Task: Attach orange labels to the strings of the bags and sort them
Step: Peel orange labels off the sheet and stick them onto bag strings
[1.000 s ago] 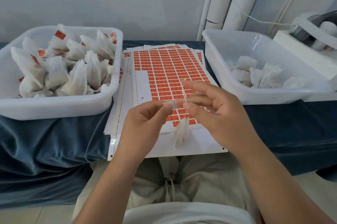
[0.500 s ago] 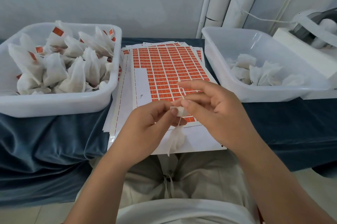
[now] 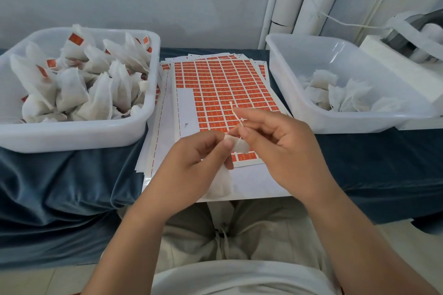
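Centrally, bag [image 3: 221,186] between left hand [image 3: 196,162], right hand [image 3: 282,150]

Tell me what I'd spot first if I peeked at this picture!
The big sheet of orange labels lying in the middle jumps out first. Just in front of it, the left hand pinches a small white bag while the right hand pinches its string. The left tub is piled with labelled bags, and the right tub holds only a few plain bags.
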Motion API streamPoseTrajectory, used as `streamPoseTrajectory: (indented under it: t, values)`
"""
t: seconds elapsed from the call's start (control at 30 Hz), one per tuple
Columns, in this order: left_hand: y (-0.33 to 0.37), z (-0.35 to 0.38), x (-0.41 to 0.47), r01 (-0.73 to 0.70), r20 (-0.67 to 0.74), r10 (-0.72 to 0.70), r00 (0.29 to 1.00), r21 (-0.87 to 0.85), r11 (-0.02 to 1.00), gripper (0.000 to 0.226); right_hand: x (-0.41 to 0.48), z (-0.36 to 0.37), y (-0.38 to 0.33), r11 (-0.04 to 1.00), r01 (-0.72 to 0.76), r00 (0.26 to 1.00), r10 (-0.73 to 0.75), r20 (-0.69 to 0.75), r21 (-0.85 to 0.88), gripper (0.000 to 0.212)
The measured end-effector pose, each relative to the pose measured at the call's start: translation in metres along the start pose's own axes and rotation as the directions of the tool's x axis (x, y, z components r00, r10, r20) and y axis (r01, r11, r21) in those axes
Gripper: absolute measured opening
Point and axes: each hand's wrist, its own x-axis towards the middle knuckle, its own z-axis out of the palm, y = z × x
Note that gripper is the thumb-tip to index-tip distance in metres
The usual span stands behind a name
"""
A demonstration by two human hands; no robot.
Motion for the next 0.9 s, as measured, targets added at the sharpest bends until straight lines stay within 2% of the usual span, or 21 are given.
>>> streamPoseTrajectory:
  t: [0.07, 0.13, 0.2, 0.27, 0.33, 0.4, 0.6, 0.9]
  values:
    - [-0.001, 0.0, 0.0, 0.052, 0.003, -0.052, 0.999, -0.103, 0.993, 0.048, -0.001, 0.003, -0.001, 1.0, 0.018, 0.999, -0.017, -0.035, 0.019, 0.031]
    - [-0.004, 0.002, 0.002, 0.177, 0.002, -0.18, 0.984, -0.202, 0.963, 0.061, -0.002, 0.005, -0.002, 0.998, 0.035, 0.997, -0.031, -0.069, 0.046, 0.03]
    - [-0.008, 0.004, 0.006, 0.294, 0.029, -0.3, 0.953, -0.317, 0.902, 0.064, -0.003, 0.007, -0.002, 0.996, 0.046, 0.994, -0.038, -0.099, 0.078, 0.029]
    - [-0.011, 0.006, 0.01, 0.37, 0.101, -0.371, 0.923, -0.49, 0.789, 0.057, -0.004, 0.009, -0.002, 0.994, 0.051, 0.992, -0.04, -0.116, 0.097, 0.028]
    - [-0.013, 0.006, 0.011, 0.392, 0.197, -0.352, 0.915, -0.634, 0.667, 0.042, -0.005, 0.011, -0.003, 0.991, 0.048, 0.994, -0.036, -0.103, 0.123, 0.027]
    - [-0.014, 0.008, 0.01, 0.412, 0.28, -0.307, 0.91, -0.706, 0.576, 0.03, -0.005, 0.012, -0.003, 0.989, 0.042, 0.996, -0.031, -0.081, 0.145, 0.026]
    - [-0.013, 0.012, 0.009, 0.479, 0.382, -0.291, 0.877, -0.736, 0.478, 0.024, -0.004, 0.012, -0.003, 0.99, 0.007, 0.999, -0.001, -0.047, 0.139, 0.026]
    - [-0.01, 0.011, 0.008, 0.493, 0.391, -0.304, 0.869, -0.727, 0.477, 0.025, -0.004, 0.012, -0.004, 0.985, 0.007, 1.0, -0.002, -0.031, 0.173, 0.026]
